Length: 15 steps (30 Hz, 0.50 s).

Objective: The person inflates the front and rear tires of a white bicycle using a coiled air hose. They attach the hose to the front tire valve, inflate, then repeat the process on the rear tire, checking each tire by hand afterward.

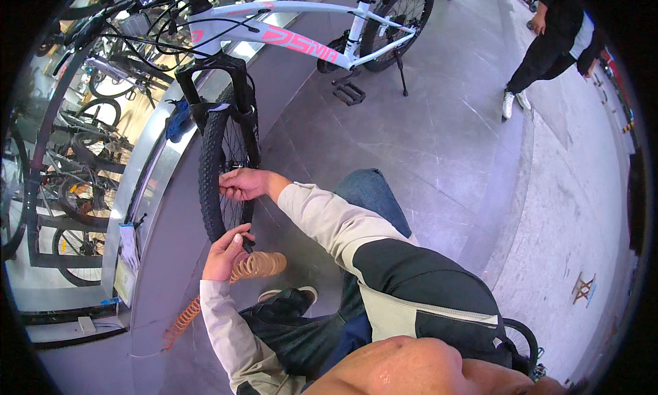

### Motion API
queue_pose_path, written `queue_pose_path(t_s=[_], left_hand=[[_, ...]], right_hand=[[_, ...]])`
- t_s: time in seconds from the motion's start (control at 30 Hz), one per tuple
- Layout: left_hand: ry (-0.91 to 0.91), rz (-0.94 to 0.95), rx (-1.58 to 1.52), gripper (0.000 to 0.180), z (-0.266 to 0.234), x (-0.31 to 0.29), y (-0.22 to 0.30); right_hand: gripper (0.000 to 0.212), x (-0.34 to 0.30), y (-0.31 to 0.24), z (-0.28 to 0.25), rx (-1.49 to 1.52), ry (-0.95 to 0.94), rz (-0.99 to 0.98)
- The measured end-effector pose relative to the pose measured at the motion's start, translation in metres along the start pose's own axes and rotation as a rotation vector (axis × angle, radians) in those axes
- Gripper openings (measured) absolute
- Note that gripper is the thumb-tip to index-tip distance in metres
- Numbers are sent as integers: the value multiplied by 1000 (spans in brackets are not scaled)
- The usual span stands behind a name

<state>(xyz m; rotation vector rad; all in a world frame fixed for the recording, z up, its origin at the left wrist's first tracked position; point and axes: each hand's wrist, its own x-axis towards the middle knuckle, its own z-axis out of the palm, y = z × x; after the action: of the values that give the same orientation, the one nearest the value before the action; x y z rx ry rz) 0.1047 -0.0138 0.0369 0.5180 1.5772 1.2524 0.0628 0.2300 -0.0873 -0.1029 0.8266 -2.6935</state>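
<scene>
My right hand (245, 184) reaches to the side of the front wheel with its fingers pinched together among the spokes. Whatever sits between those fingertips is too small to make out. Lower down, beside the knobby black tyre (213, 165), my left hand (223, 254) is closed around the black end piece (249, 244) of an orange coiled air hose (264, 264). The wheel belongs to a white bicycle (301, 42) with pink markings and a black suspension fork (240, 87). The bicycle stands upright.
A kickstand (402, 76) props the bicycle's rear. To the left runs a shop window with a metal sill (140, 158); several bicycles stand behind the glass. A blue cloth (178, 119) lies by the fork. A person (548, 42) in dark trousers stands at the far right.
</scene>
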Motion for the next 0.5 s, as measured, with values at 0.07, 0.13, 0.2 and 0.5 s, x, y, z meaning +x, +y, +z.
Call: queue_pose_path(t_s=[0.07, 0.13, 0.2, 0.5], left_hand=[[8, 1, 22, 37, 1, 1, -1], [26, 0, 54, 37, 1, -1, -2], [39, 6, 97, 38, 1, 1, -3], [32, -8, 69, 38, 5, 2, -1]], right_hand=[[18, 3, 1, -3, 4, -10, 26], [18, 5, 6, -6, -1, 83, 17], [19, 6, 5, -8, -33, 13, -38], [24, 0, 7, 2, -6, 34, -44]])
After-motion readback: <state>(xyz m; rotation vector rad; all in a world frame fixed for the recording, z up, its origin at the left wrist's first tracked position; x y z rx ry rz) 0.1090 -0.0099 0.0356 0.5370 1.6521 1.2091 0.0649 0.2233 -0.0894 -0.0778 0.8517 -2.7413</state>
